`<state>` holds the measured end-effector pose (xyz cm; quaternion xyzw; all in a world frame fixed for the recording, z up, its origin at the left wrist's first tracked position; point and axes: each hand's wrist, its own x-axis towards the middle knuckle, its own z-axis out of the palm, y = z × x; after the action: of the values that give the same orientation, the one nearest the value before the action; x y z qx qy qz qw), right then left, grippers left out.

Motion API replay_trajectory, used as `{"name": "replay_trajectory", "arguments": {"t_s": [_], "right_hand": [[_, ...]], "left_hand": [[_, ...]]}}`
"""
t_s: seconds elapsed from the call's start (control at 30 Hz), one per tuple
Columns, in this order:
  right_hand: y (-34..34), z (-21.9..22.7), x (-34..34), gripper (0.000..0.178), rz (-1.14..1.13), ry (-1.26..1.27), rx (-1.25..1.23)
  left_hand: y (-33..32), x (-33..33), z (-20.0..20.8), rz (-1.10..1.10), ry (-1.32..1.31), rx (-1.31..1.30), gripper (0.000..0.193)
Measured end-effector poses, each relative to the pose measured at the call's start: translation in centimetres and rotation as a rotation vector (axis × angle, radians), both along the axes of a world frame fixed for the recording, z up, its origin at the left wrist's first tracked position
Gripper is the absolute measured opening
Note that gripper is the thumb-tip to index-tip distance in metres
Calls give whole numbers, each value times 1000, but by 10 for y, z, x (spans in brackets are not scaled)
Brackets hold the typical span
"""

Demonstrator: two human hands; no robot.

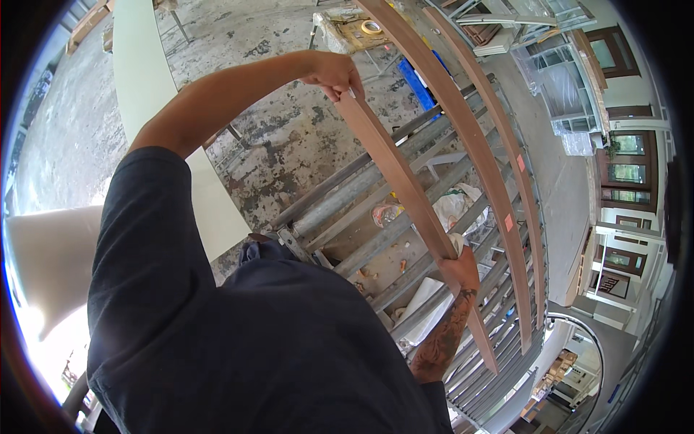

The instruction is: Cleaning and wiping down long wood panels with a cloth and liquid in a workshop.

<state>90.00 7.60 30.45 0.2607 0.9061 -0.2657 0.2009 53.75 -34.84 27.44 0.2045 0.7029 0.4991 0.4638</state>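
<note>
A long brown wooden board (394,168) slants across a rack of grey metal bars (325,217) in front of me. At its far end, my left hand (334,74) is closed on the board's tip, and a small white bit shows by the fingertips. My right hand (460,271) is closed lower down along the same board. It presses a bunched white cloth (455,244) against the wood, and some of its fingers are hidden. Two more brown boards (473,145) (510,137) lie across the rack to the right, each bearing a small pink tag.
A pale long panel (144,79) stretches along my left. Beyond the rack stands a small table (347,36) with a tape roll (371,27) on it, near a blue object (419,87). Plastic bags (457,206) and scraps lie beneath the bars. Frames (571,79) are stacked at far right.
</note>
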Motion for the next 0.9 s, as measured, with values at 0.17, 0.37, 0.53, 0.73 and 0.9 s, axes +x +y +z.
{"name": "replay_trajectory", "arguments": {"t_s": [0.17, 0.37, 0.53, 0.73, 0.9], "right_hand": [[-9, 7, 1, 58, 23, 10, 0], [-5, 4, 0, 53, 16, 23, -54], [-7, 5, -1, 53, 0, 26, -62], [4, -6, 5, 53, 31, 20, -30], [-18, 16, -3, 53, -12, -3, -3]], "left_hand": [[-7, -4, -3, 15, -237, 68, 35], [6, 2, 10, -64, -15, -42, 36], [4, -2, 16, -121, -35, -38, 37], [-5, 7, 8, -15, -117, 144, 54], [2, 47, -8, 134, 194, -24, 48]]}}
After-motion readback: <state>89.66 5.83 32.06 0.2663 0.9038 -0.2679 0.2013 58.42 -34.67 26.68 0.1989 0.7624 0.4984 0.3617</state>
